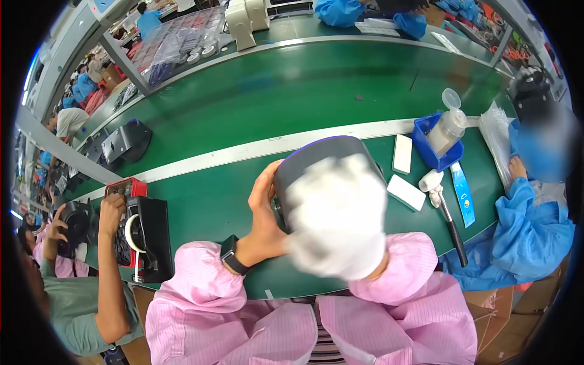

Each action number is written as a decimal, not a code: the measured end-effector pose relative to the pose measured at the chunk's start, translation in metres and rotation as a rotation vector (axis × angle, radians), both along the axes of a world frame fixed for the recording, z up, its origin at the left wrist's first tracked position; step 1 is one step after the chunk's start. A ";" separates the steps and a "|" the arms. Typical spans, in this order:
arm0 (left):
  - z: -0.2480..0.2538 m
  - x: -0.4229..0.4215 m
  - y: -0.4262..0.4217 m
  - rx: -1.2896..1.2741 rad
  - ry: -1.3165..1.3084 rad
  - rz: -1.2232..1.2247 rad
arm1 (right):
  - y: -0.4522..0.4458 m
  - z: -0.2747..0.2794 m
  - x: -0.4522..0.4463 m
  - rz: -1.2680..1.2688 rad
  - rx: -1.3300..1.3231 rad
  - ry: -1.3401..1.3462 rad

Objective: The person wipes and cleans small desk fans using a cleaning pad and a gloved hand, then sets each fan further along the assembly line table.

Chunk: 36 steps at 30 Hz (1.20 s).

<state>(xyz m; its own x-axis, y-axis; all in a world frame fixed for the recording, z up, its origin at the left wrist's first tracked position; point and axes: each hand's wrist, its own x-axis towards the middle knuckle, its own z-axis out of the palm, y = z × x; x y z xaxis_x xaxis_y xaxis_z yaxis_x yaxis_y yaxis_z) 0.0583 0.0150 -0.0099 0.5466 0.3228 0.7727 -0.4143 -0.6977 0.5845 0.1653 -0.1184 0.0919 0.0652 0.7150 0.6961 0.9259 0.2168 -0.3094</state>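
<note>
My left hand (266, 222), with a black watch at its wrist, curves its fingers around the left side of a dark grey rounded device (325, 149). The device has a thin purple line along its top edge, and most of its face is covered. A white cloth (337, 216), smeared by motion, lies over that face. My right hand (381, 267) is inside or behind the cloth and holds it against the device; only a bit of wrist shows, and its fingers are hidden.
Right of the device are two white blocks (406, 193), a blue bin (434, 161) with a bottle (447, 132), a hammer (449, 222) and a blue tube (463, 194). At left stand a tape dispenser (153, 240) and red tray (135, 187). Co-workers sit on both sides.
</note>
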 end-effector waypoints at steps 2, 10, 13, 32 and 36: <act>-0.010 0.006 -0.003 -0.027 -0.063 0.018 | 0.017 -0.018 -0.041 0.017 0.012 -0.232; 0.000 -0.006 -0.001 -0.063 0.083 0.025 | 0.014 -0.003 0.060 -0.119 -0.112 0.270; 0.076 0.011 0.000 0.071 -0.305 -0.180 | 0.008 -0.022 0.059 -0.088 -0.015 0.335; 0.150 0.050 -0.079 -0.386 -0.730 -0.600 | 0.005 -0.102 0.074 0.087 0.696 -0.870; 0.121 0.048 -0.064 -0.103 -0.496 -0.673 | 0.001 -0.093 0.072 0.097 0.518 -0.855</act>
